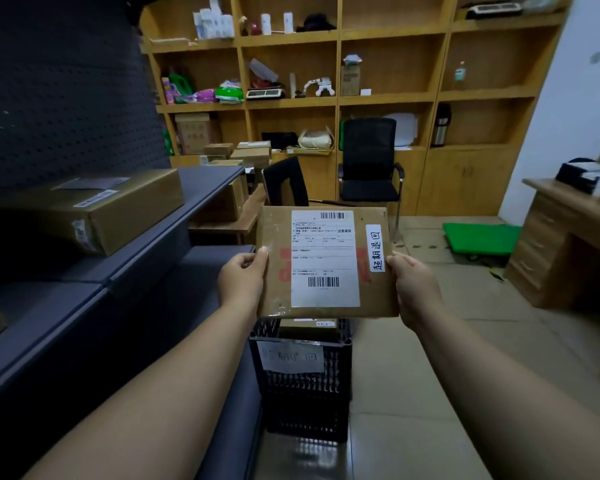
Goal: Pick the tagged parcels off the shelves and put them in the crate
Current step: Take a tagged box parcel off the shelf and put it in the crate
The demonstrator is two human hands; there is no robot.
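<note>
I hold a flat brown cardboard parcel (278,299) up in front of me, its face toward the camera. It carries a white shipping label with barcodes and a small white handwritten tag (375,247) on its right side. My left hand (243,278) grips the parcel's left edge, thumb on the front. My right hand (414,289) grips the right edge beside the tag. Directly below stands a black perforated crate (302,386) with a paper sign on its front; another parcel lies inside, mostly hidden by the held one.
Dark grey shelves (84,306) run along the left, with a long cardboard box (94,209) on an upper level. Wooden shelving, two black chairs (368,161), stacked boxes behind. A wooden desk (565,237) and green cart (482,237) stand right. Tiled floor lies right of the crate.
</note>
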